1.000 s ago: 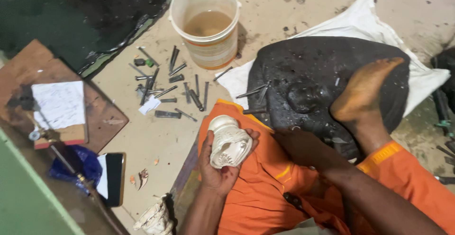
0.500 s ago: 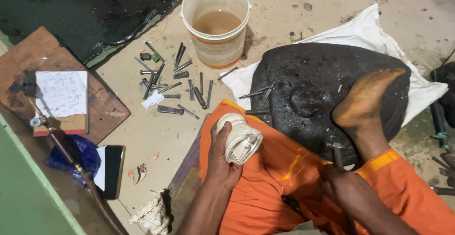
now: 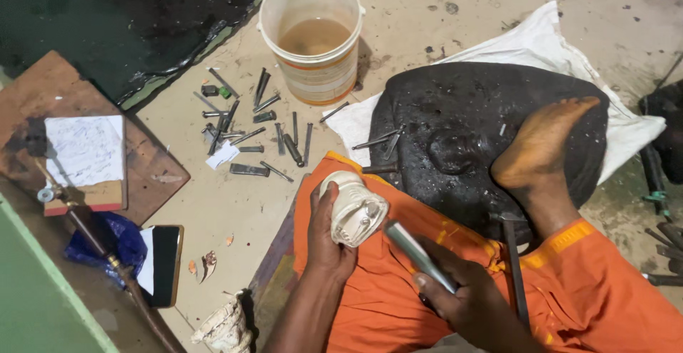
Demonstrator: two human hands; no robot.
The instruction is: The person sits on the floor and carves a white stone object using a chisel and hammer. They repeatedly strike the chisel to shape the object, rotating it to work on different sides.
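One head-worn view looks steeply down, close over the lap, onto the floor beyond.

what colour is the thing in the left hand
Off-white, a ribbed part gripped by the left hand; the head view shows it.

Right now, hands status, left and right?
Left hand: closed around a whitish ribbed part, held over the lap.
Right hand: closed on a grey metal tool, tip near the part.

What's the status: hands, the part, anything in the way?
Left hand grips white ribbed part over lap. Right hand holds grey metal tool, tip apart from part. Nothing between them.
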